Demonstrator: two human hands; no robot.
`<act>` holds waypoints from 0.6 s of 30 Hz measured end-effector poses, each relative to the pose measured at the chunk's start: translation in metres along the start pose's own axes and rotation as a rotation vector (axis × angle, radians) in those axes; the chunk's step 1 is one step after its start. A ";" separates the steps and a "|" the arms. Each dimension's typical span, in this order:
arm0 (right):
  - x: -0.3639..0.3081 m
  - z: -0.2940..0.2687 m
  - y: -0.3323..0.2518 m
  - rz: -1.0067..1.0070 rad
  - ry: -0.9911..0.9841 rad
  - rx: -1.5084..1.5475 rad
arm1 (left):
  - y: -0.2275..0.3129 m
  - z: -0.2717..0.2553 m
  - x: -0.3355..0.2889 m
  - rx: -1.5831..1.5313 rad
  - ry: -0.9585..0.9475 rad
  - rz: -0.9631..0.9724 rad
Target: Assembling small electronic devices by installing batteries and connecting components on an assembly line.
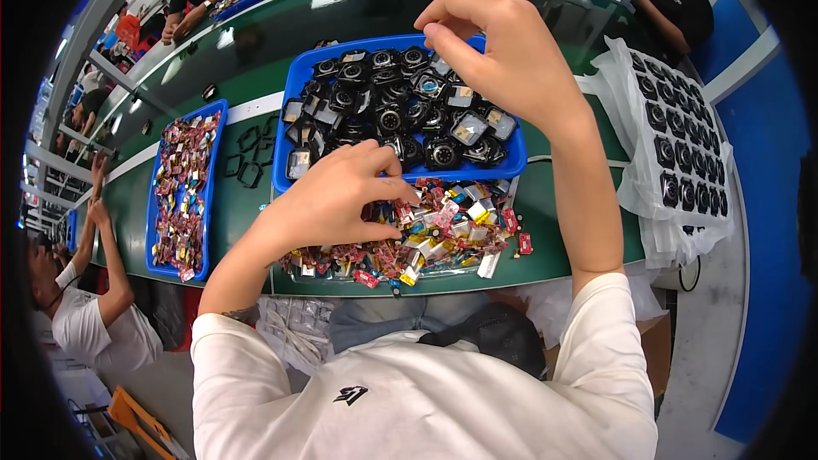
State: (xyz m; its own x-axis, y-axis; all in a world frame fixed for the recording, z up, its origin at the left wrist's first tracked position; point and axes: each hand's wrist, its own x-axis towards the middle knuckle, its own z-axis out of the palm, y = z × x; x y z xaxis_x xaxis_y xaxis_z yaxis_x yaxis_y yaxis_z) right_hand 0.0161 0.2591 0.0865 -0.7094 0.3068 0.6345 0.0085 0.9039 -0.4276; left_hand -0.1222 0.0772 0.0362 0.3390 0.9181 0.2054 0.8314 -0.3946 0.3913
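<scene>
My left hand (pixel 341 192) rests low over a heap of small red, yellow and white packets (pixel 434 234) at the near edge of the green table, fingers curled and pinching among them. My right hand (pixel 503 55) is raised above a blue tray (pixel 294 89) full of round black parts (pixel 388 119), thumb and forefinger pinched together; whether something tiny is between them I cannot tell. Some parts in the tray sit in clear wrappers.
A second blue tray (pixel 207 196) with packets lies to the left, with black square frames (pixel 251 158) beside it. White sheets holding rows of black parts (pixel 686 149) lie at the right. Other people sit at the left (pixel 85 315) and far side.
</scene>
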 end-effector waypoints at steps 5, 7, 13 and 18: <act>-0.001 0.002 -0.002 -0.007 0.012 0.060 | 0.004 0.008 -0.002 -0.047 0.087 0.030; -0.003 0.003 -0.002 -0.021 -0.022 0.102 | 0.005 0.005 -0.004 -0.158 0.139 -0.029; -0.002 0.006 -0.006 -0.159 -0.546 0.306 | -0.010 -0.005 -0.013 -0.496 0.365 -0.192; -0.002 0.017 -0.029 -0.203 -0.655 0.392 | 0.003 -0.010 -0.021 -0.915 0.615 -0.326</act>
State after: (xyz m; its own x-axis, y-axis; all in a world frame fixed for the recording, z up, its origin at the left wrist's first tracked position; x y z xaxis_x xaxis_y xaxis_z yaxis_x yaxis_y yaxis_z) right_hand 0.0055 0.2277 0.0871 -0.9421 -0.2010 0.2684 -0.3284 0.7151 -0.6170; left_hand -0.1311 0.0562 0.0425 -0.3150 0.9071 0.2792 0.1239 -0.2524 0.9597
